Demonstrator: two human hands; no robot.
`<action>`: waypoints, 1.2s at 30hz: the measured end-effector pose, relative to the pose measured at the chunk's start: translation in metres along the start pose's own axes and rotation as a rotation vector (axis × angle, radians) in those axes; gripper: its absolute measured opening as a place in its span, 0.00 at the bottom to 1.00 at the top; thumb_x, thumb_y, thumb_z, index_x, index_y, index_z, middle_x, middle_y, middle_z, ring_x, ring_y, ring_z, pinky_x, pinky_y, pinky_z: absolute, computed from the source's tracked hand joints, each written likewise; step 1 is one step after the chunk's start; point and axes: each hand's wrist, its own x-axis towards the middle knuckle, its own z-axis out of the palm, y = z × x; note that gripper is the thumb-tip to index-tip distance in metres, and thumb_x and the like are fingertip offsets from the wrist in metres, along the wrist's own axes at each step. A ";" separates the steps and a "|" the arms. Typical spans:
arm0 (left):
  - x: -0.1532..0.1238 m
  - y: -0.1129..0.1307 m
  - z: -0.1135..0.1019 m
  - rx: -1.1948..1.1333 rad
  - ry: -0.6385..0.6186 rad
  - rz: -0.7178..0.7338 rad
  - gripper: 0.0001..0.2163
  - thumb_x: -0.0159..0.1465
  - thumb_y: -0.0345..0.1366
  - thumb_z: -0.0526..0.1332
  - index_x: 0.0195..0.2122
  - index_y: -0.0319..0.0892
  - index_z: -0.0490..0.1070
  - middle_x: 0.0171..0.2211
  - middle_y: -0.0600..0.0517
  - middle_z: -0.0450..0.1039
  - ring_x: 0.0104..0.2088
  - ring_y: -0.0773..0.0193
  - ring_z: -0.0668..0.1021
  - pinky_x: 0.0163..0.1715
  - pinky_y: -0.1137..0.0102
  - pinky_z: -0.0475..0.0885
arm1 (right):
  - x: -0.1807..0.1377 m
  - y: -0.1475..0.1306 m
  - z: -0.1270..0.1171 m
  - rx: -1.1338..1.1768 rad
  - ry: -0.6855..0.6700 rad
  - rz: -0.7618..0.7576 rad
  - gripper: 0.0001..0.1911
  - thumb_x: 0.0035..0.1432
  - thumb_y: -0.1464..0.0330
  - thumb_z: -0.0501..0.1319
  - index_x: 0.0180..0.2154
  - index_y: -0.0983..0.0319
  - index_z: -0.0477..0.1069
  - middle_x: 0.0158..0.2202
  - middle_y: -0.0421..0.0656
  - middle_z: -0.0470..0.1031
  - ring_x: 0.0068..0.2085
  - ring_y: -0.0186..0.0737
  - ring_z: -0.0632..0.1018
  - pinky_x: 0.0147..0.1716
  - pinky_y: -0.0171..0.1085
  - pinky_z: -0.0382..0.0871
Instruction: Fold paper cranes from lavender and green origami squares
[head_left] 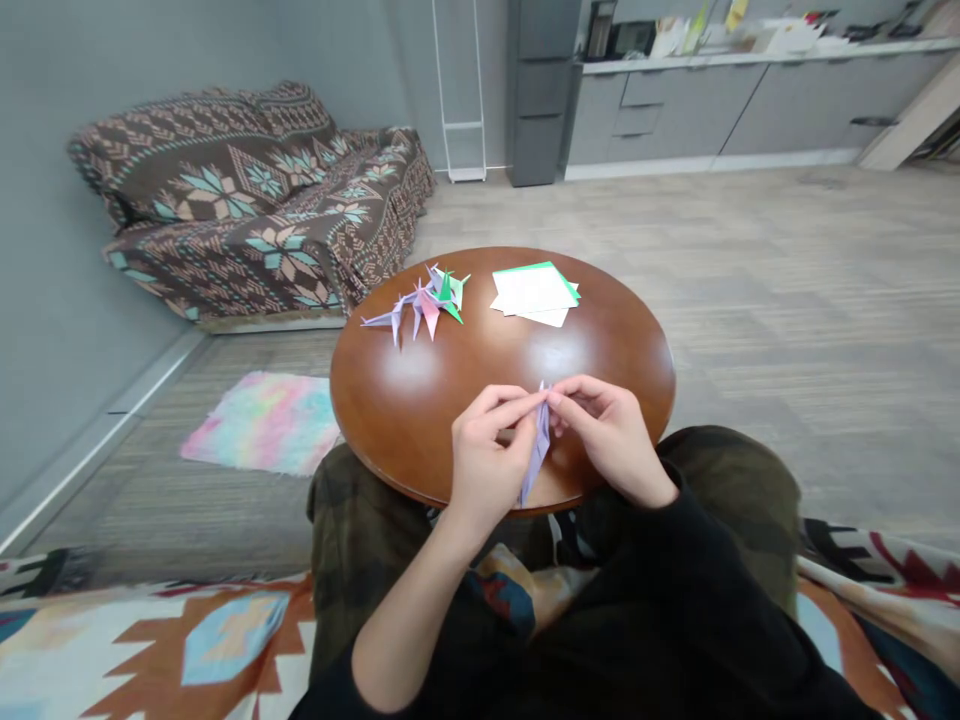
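My left hand (491, 455) and my right hand (611, 435) meet over the near edge of a round brown wooden table (420, 385). Both pinch the top of a narrow folded piece of lilac paper (537, 455) that hangs down between them. Farther back on the table lie several finished folded paper cranes (424, 300) in lilac, pink and green. To their right sits a small stack of square paper sheets (534, 293), white side up with green edges showing.
A sofa under a brown patterned throw (247, 200) stands at the back left. A pastel rug (262, 420) lies on the floor left of the table. Grey cabinets and a counter (712, 100) line the far wall. A patterned blanket (150, 640) covers my seat.
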 end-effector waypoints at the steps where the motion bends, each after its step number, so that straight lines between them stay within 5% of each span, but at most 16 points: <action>1: -0.001 0.000 0.000 -0.005 -0.004 -0.002 0.11 0.65 0.31 0.63 0.41 0.46 0.85 0.39 0.47 0.78 0.38 0.61 0.79 0.33 0.72 0.75 | 0.000 0.000 0.000 -0.022 0.008 -0.014 0.14 0.59 0.56 0.69 0.33 0.61 0.75 0.24 0.39 0.74 0.26 0.36 0.74 0.29 0.36 0.70; 9: 0.004 -0.004 -0.005 -0.039 -0.009 -0.069 0.06 0.62 0.34 0.68 0.39 0.43 0.82 0.38 0.47 0.78 0.39 0.60 0.79 0.41 0.68 0.73 | -0.007 -0.004 0.004 -0.365 -0.010 -0.263 0.07 0.66 0.66 0.61 0.33 0.60 0.70 0.31 0.42 0.73 0.32 0.38 0.73 0.33 0.38 0.67; 15: 0.015 0.001 -0.022 -0.094 -0.219 -0.108 0.03 0.64 0.35 0.66 0.36 0.44 0.78 0.34 0.49 0.78 0.35 0.59 0.79 0.39 0.67 0.74 | -0.010 -0.017 0.002 -0.789 -0.159 -0.507 0.06 0.68 0.72 0.56 0.36 0.59 0.67 0.34 0.44 0.73 0.35 0.42 0.72 0.37 0.41 0.63; 19: 0.021 0.006 -0.028 -0.045 -0.240 -0.090 0.03 0.64 0.33 0.64 0.33 0.43 0.77 0.33 0.50 0.78 0.35 0.60 0.80 0.38 0.68 0.74 | -0.009 -0.027 0.004 -0.896 -0.169 -0.554 0.07 0.70 0.71 0.54 0.36 0.60 0.67 0.35 0.45 0.74 0.37 0.44 0.73 0.38 0.42 0.62; 25: 0.024 0.004 -0.026 -0.134 -0.048 -0.049 0.03 0.64 0.33 0.66 0.33 0.42 0.76 0.28 0.52 0.76 0.30 0.65 0.78 0.35 0.71 0.73 | -0.009 -0.027 0.005 -0.631 -0.141 -0.395 0.03 0.65 0.70 0.60 0.36 0.59 0.70 0.34 0.44 0.75 0.36 0.42 0.75 0.38 0.40 0.67; 29: 0.024 -0.002 -0.025 -0.216 0.102 -0.026 0.10 0.61 0.35 0.70 0.43 0.43 0.77 0.41 0.48 0.78 0.40 0.63 0.79 0.40 0.71 0.74 | -0.009 -0.021 0.003 -0.367 -0.089 -0.211 0.06 0.65 0.66 0.62 0.34 0.60 0.72 0.32 0.42 0.76 0.33 0.40 0.77 0.35 0.38 0.69; 32: 0.024 -0.002 -0.025 -0.314 -0.057 -0.124 0.17 0.59 0.36 0.72 0.49 0.44 0.77 0.45 0.47 0.78 0.42 0.62 0.79 0.39 0.71 0.74 | -0.007 -0.020 0.002 -0.152 -0.097 -0.064 0.09 0.62 0.63 0.66 0.33 0.60 0.73 0.30 0.41 0.76 0.31 0.38 0.76 0.32 0.37 0.68; 34: 0.024 -0.002 -0.023 -0.347 -0.218 -0.214 0.11 0.60 0.38 0.71 0.42 0.41 0.80 0.34 0.49 0.79 0.30 0.66 0.76 0.30 0.73 0.71 | -0.006 -0.019 0.002 -0.057 -0.119 -0.005 0.10 0.60 0.61 0.68 0.32 0.61 0.74 0.30 0.41 0.77 0.31 0.38 0.76 0.31 0.36 0.68; 36: 0.023 -0.003 -0.021 -0.350 -0.250 -0.258 0.08 0.61 0.40 0.70 0.34 0.39 0.81 0.24 0.53 0.73 0.22 0.70 0.69 0.23 0.74 0.65 | -0.004 -0.019 0.002 -0.012 -0.130 0.031 0.11 0.59 0.61 0.69 0.32 0.62 0.75 0.30 0.41 0.78 0.32 0.38 0.76 0.32 0.36 0.68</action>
